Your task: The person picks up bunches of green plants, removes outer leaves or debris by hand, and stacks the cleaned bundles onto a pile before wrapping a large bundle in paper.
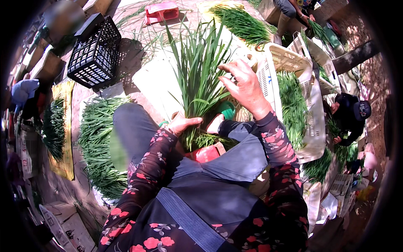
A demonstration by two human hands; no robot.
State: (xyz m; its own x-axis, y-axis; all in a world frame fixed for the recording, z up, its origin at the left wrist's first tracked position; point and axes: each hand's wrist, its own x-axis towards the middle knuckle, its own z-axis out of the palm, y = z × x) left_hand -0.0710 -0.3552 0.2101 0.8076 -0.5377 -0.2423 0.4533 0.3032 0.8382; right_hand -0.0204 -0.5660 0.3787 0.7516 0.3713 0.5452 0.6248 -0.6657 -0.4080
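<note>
A bunch of long, flat-leaved Chinese chives (195,71) stands nearly upright between my knees, leaf tips pointing away from me. My left hand (184,124) is closed around its lower part, thumb across the stems. To the right of the leaves my right hand (243,82) is raised, its fingers curved and apart, with nothing held in it. Whether a fingertip touches a leaf I cannot tell. Below the bunch, more loose chives lie by a red packet-like thing (206,153) between my thighs.
Chives are heaped left of my knee (98,138) and fill a cream plastic crate (289,63) at right. A black crate (94,54) stands far left. Ahead lie a pink plastic container (161,11) and another chive pile (241,25). People work with greens at both sides, one in dark clothes (354,115).
</note>
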